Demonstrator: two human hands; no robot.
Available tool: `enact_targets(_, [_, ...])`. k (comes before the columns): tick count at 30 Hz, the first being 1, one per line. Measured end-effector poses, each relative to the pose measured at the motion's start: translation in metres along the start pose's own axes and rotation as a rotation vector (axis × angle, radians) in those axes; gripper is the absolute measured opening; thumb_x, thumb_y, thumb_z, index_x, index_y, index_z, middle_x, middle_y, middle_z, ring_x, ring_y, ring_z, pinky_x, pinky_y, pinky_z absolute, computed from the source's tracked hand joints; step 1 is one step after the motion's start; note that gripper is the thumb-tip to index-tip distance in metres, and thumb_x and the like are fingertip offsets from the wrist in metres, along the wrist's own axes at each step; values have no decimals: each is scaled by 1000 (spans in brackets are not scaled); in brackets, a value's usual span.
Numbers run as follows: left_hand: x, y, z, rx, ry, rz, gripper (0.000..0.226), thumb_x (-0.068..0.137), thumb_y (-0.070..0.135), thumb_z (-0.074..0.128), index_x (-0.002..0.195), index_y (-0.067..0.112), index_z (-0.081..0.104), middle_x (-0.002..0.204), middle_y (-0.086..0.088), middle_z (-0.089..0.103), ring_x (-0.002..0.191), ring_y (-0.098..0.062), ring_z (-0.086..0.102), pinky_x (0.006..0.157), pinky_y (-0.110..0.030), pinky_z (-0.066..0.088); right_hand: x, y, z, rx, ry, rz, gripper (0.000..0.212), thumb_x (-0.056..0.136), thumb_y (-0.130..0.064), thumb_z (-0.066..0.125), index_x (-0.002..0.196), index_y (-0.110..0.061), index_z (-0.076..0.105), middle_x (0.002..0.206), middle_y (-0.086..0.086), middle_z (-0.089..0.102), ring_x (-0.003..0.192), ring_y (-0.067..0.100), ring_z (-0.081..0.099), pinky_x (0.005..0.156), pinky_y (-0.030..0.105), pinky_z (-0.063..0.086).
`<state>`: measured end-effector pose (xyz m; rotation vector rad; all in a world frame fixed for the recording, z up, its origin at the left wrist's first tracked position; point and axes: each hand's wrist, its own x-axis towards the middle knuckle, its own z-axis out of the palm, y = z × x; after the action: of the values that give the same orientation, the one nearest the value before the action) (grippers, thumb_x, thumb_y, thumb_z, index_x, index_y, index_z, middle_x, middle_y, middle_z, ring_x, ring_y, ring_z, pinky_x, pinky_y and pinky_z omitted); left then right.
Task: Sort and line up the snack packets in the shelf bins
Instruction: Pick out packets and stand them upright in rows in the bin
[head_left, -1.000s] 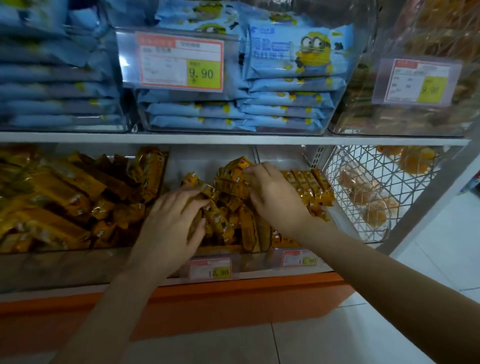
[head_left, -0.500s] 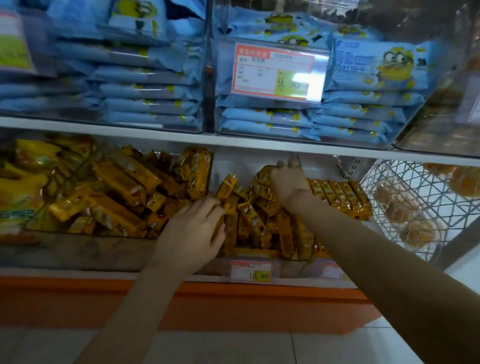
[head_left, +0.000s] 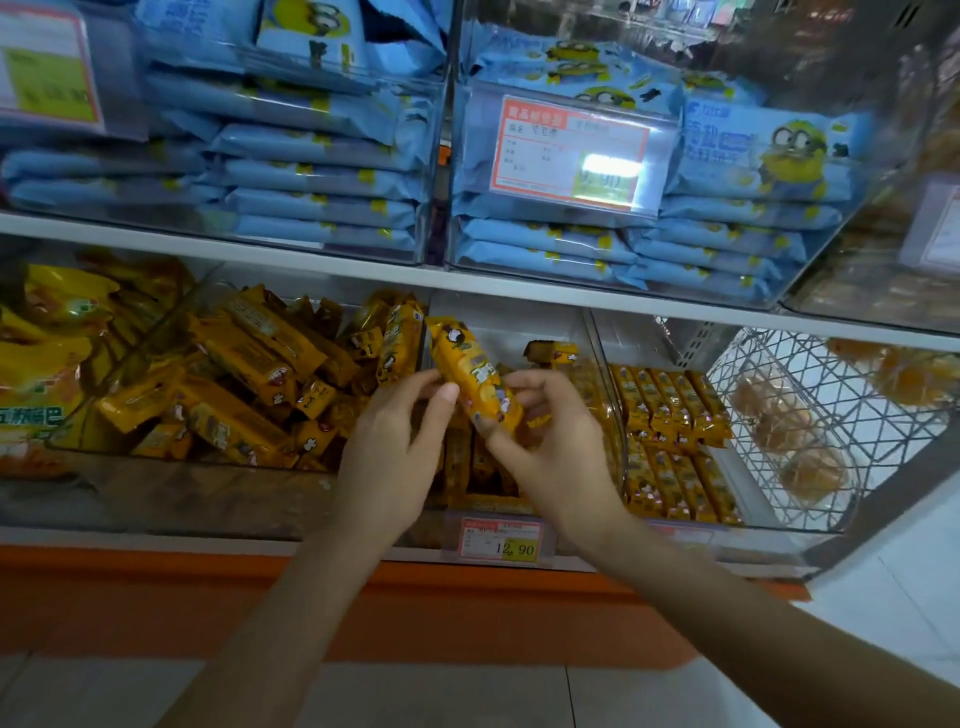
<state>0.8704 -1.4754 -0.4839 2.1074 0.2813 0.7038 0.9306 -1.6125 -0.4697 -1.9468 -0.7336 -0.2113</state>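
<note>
1. left hand (head_left: 395, 452) pinches the yellow packet (head_left: 470, 371) by its side; right hand (head_left: 553, 447) curls round its lower end;
2. the packet is tilted, held above the middle bin (head_left: 519, 325) of the lower shelf (head_left: 104, 535);
3. left bin (head_left: 208, 488) holds jumbled packets; right bin's rows (head_left: 670, 415) stand lined up; blue packets (head_left: 322, 176) are stacked above

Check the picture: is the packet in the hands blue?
No: the packet held by the left hand and right hand is yellow; blue packets lie above.
</note>
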Motion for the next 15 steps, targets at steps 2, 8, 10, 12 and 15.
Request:
enact_targets(2, [1, 11, 1, -221, 52, -93, 34, 86, 51, 56, 109, 27, 63, 104, 9, 66, 100, -4, 60, 82, -16, 45, -8, 0, 7, -10, 2, -68, 40, 79, -20, 74, 110, -23, 49, 97, -11, 50, 89, 5, 56, 70, 20, 51])
enact_targets(8, [6, 17, -10, -405, 174, -232, 19, 83, 21, 69, 98, 30, 62, 90, 12, 65, 82, -1, 62, 65, -9, 46, 0, 6, 5, -182, -227, -212, 49, 84, -36, 65, 124, -15, 46, 118, 1, 50, 109, 4, 48, 93, 13, 41])
enact_targets(10, [7, 12, -14, -392, 205, -263, 19, 86, 21, 66, 102, 28, 59, 90, 15, 61, 82, 0, 59, 61, -6, 45, 24, 22, 2, -395, -234, -177, 49, 89, -29, 61, 131, -10, 43, 127, 6, 47, 122, 14, 43, 100, 17, 34])
enact_targets(12, [8, 8, -16, -373, 202, -278, 19, 87, 21, 64, 104, 28, 58, 89, 18, 59, 82, 0, 57, 60, -6, 45, 54, 42, 4, -595, -289, -13, 53, 92, -21, 57, 138, -7, 35, 137, 11, 39, 130, 24, 35, 106, 28, 29])
enact_targets(15, [8, 8, -16, -345, 200, -278, 20, 87, 20, 64, 105, 27, 56, 88, 19, 57, 78, 2, 57, 61, -8, 45, 84, 65, 11, -870, -436, 259, 57, 96, -22, 50, 143, -4, 25, 146, 17, 30, 137, 33, 26, 111, 41, 26])
